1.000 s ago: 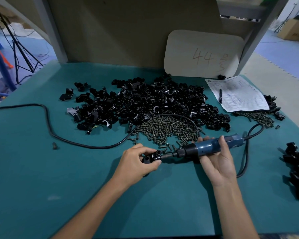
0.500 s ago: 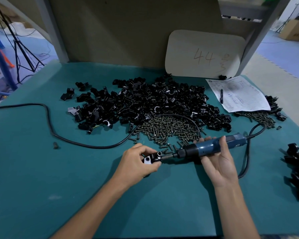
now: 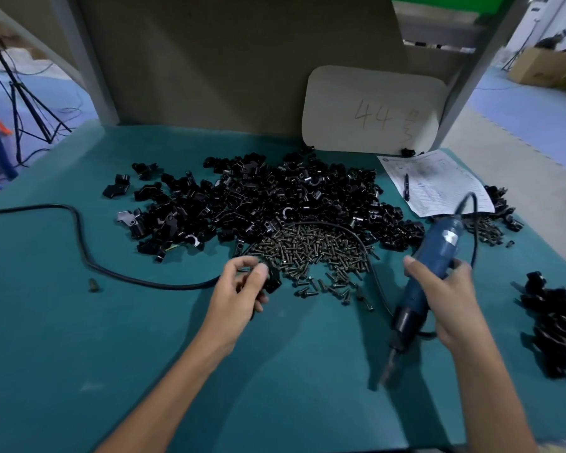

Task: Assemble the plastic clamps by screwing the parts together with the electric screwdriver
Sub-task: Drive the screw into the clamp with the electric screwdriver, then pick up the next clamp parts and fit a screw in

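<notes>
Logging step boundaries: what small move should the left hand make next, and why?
Probably pick a screw from the screw pile: the left hand pinches a black clamp part at the pile's near edge, while the right hand holds the electric screwdriver aside, its bit pointing away from the part.

screwdriver (image 3: 433, 263): tip motion-blurred | clamp part (image 3: 273, 282): half hidden by left hand (image 3: 239, 291) | cable (image 3: 177, 285): cut at left edge

We are finding open mat (image 3: 128, 361) along the near edge, clamp pile (image 3: 291, 197) and screws (image 3: 317, 246) crowding the middle, cable (image 3: 83, 253) crossing left, black heap (image 3: 562, 325) blocking right.
</notes>
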Tool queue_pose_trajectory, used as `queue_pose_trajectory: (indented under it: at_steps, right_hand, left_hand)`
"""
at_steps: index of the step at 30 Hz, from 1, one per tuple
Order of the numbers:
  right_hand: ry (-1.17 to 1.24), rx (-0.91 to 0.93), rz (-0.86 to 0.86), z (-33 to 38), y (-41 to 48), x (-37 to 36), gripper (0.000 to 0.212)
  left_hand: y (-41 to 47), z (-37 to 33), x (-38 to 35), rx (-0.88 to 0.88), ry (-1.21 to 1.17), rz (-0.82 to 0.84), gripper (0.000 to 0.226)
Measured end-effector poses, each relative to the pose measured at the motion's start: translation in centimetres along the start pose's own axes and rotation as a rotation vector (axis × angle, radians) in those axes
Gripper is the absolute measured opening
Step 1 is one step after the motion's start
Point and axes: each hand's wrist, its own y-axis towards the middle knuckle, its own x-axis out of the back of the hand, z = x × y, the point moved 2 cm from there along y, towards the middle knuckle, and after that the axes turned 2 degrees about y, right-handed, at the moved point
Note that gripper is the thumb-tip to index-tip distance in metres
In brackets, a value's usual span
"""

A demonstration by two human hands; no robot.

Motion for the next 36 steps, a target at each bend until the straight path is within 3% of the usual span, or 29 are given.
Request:
queue_pose_trajectory:
  at_steps: [3, 5, 9, 12, 14, 16, 18, 21, 23, 26, 31, 36]
  right_hand:
    - [-0.521, 0.078, -0.075, 0.6, 0.1, 0.9, 0.049]
    - [-0.688, 0.056, -0.058, 0.8, 0.3, 0.8, 0.050]
    - [-0.926, 0.062, -0.054, 0.1, 0.2, 0.5, 0.058]
    - [-0.960, 0.322, -0.131, 0.5, -1.5, -0.5, 0.049]
    - [-0.995, 0.469, 0.006, 0.4, -2.9, -2.0, 0.033]
    - [-1.147, 0.516, 0.141, -0.5, -4.1, -3.5, 0.027]
    - [-1.347, 0.542, 0.156, -1.2, -4.6, -4.3, 0.024]
    - [-1.504, 0.500, 0.155, -0.7, -4.5, -4.6, 0.021]
    - [-1.557, 0.478, 0.163, -0.4, -4.2, -4.8, 0.018]
    - [-1.440, 0.466, 0.160, -0.3, -4.3, -4.8, 0.017]
    - [-0.732, 0.304, 0.314, 0.0, -6.1, -5.6, 0.007]
    - [-0.310, 0.200, 0.416, -1.1, -7.2, -8.4, 0.008]
  left_hand:
    - [0.1, 0.2, 0.2, 0.028, 0.044, 0.002, 0.066]
    - [0.0, 0.3, 0.3, 0.007, 0.066, -0.008, 0.073]
    - [-0.2, 0.4, 0.2, -0.052, 0.100, -0.033, 0.050]
    - [-0.4, 0.3, 0.0, -0.077, 0.105, -0.012, 0.039]
    - [-0.5, 0.3, 0.0, -0.090, 0.179, -0.006, 0.045]
    - [-0.7, 0.4, -0.1, -0.080, 0.238, -0.008, 0.067]
    - [-0.8, 0.5, -0.1, -0.078, 0.303, -0.007, 0.077]
    - [-1.1, -0.1, -0.2, -0.125, 0.416, 0.008, 0.045]
    - [-1.1, -0.2, -0.3, -0.120, 0.476, 0.021, 0.035]
    - [-1.0, 0.2, -0.5, -0.167, 0.563, 0.043, 0.031]
    - [-1.2, 0.2, -1.2, -0.259, 0.654, 0.121, 0.042]
    - [-1.3, 0.2, -1.2, -0.272, 0.711, 0.069, 0.033]
